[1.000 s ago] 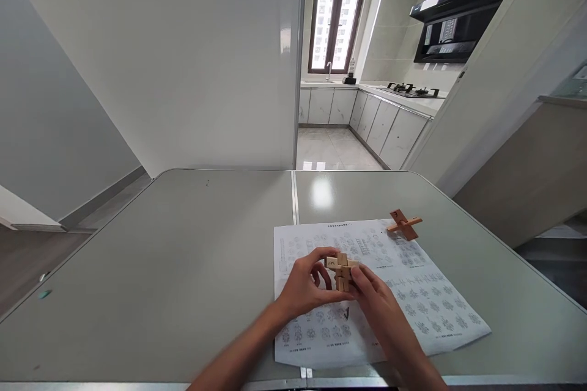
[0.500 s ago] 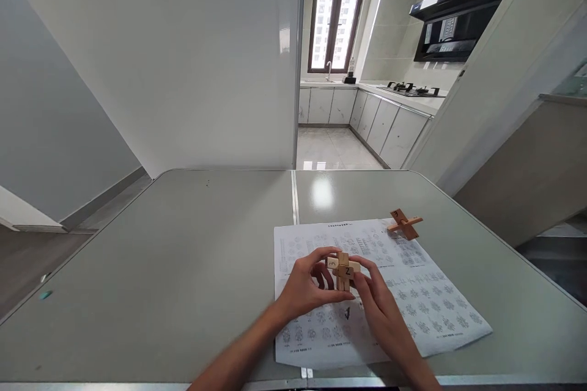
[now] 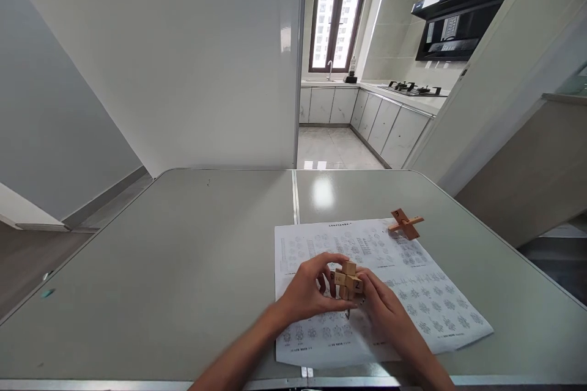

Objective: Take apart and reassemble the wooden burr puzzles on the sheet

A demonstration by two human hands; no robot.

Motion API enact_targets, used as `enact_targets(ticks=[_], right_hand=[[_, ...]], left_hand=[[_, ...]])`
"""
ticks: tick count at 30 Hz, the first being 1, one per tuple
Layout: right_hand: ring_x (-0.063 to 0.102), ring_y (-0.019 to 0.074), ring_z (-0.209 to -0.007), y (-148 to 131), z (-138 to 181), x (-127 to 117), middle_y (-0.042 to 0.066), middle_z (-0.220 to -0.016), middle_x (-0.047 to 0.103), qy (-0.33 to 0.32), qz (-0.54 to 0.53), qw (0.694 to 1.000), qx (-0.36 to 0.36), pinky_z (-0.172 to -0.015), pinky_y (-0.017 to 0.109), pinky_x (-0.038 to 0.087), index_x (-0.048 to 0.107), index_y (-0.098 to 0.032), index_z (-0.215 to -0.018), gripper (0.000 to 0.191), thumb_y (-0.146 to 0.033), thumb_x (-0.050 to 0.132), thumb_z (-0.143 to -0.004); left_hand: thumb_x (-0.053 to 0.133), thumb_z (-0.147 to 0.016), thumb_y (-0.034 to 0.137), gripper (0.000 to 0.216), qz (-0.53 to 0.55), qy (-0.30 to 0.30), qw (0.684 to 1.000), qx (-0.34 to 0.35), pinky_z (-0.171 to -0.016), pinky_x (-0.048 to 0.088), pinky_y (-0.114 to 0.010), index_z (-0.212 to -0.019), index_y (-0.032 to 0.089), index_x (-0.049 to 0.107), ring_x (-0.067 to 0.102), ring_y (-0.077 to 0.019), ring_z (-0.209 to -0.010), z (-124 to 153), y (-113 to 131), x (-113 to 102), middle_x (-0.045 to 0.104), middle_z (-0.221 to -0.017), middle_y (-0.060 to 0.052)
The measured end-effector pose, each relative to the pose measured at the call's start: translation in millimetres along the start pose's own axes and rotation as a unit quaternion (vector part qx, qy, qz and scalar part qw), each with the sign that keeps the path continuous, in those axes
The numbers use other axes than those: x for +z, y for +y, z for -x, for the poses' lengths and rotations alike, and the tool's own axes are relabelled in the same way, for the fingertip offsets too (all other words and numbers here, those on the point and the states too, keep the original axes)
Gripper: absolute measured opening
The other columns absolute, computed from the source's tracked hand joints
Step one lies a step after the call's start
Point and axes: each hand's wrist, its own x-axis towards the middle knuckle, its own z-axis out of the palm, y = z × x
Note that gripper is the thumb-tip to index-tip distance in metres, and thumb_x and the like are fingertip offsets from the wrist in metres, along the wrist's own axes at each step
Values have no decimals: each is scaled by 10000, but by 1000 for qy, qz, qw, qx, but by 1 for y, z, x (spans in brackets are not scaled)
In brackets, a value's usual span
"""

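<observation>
A small wooden burr puzzle [image 3: 348, 281] of interlocking blocks is held above a printed sheet. One block end shows a dark mark like a Z or N, another a fainter mark. My left hand [image 3: 312, 288] grips it from the left, index finger at the top and thumb beneath. From the right, my right hand [image 3: 383, 305] closes on its side with thumb and fingers; some fingertips are hidden behind it. The paper sheet [image 3: 435, 287], covered with rows of small diagrams, lies under both hands.
A second wooden puzzle [image 3: 405, 224], cross-shaped and reddish-brown, rests on the sheet's far right corner. The grey-green table [image 3: 160, 275] has a metal seam and edge. A small green piece [image 3: 47, 293] is at the far left. Beyond the table is a kitchen with a cooktop [image 3: 413, 89].
The wooden puzzle has been turned in my hands, so more of its left and top faces show. It has shifted slightly right and down, and my right hand has moved a little with it.
</observation>
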Motion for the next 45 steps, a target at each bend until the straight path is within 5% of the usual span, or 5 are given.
enact_targets(ticks=[8, 14, 28, 36, 45], right_hand=[[668, 228, -841, 1, -3, -4, 71, -999, 730, 54, -278, 944, 168, -720, 324, 585, 749, -227, -1119, 505, -649, 715, -843], [546, 106, -630, 14, -21, -30, -20, -812, 598, 148, -395, 894, 150, -498, 188, 521, 692, -249, -920, 295, -468, 850, -804], [450, 46, -472, 42, -67, -86, -54, -710, 550, 160, -448, 870, 129, -365, 128, 434, 619, -214, -878, 278, -350, 852, -812], [446, 47, -445, 50, -76, -82, -42, -699, 538, 169, -468, 857, 134, -360, 128, 431, 586, -216, -860, 152, -294, 701, -920], [449, 68, -452, 32, -75, -48, -31, -719, 572, 153, -467, 858, 150, -368, 173, 427, 585, -224, -867, 220, -415, 677, -925]], left_hand=[[951, -635, 397, 892, 56, 18, 998, -23, -523, 471, -225, -1405, 334, 504, 624, -79, -629, -2, 3, 0, 637, -1313, -70], [878, -751, 319, 682, 59, 101, 992, -46, -562, 459, -226, -1324, 291, 509, 570, -61, -603, -5, 2, 1, 657, -1212, -48], [590, -968, 441, 287, -52, 102, 992, -47, -569, 483, -238, -1181, 249, 609, 642, -108, -630, -19, 5, -54, 686, -1095, -33], [575, -948, 499, 339, -91, 184, 977, -53, -609, 481, -262, -1118, 218, 660, 610, -128, -597, -28, -20, -110, 728, -946, -38], [553, -931, 522, 386, -46, 244, 965, -86, -511, 438, -230, -1097, 184, 640, 587, -117, -580, -25, -45, -121, 712, -961, -60]])
